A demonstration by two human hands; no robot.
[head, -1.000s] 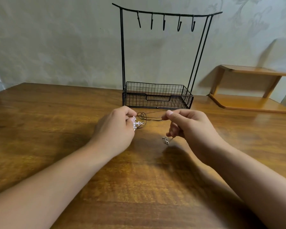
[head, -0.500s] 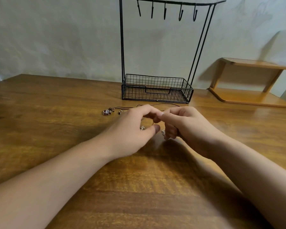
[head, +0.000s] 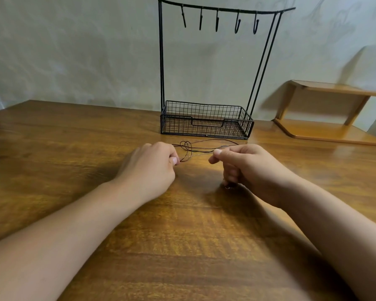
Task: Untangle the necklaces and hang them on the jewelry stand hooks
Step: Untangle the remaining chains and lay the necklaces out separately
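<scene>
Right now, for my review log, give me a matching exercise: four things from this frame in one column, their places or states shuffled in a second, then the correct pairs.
Things:
1. left hand
2. hooks
3. cords
4. shelf

States:
A. bare, nothing hanging
B. stretched between both hands, looped
C. stands on the table, far right
D. pinches a cord end by its fingers

Pairs: 1-D, 2-A, 3-B, 4-C. The right hand pinches the other end.
</scene>
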